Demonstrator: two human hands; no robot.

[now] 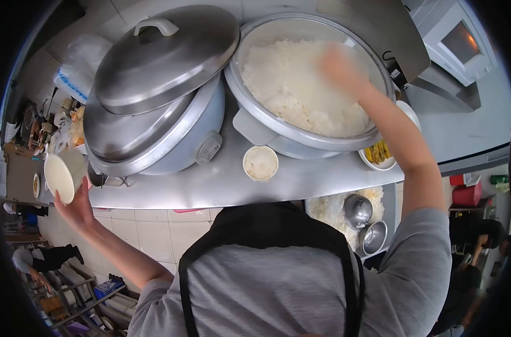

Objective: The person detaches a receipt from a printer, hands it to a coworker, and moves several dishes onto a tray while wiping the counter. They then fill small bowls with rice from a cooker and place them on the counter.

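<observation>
My left hand [75, 209] is wrapped round the base of an empty white paper cup [65, 175], tilted with its mouth toward me, off the counter's left part. My right hand [342, 70] is over the white rice [292, 78] in the big open cooker [244, 98]; it is blurred, and its fingers and anything in them cannot be made out. A cup filled with rice [260, 163] stands upright on the steel counter [210, 188], in front of and between the two cookers.
A second cooker [179, 149] at the left carries two steel lids [171, 62]. A bowl of yellow food [377, 154] sits right of the open cooker. Below the counter, metal bowls [358, 211] rest in a tray of rice [331, 210]. Other people [47, 261] are at both sides.
</observation>
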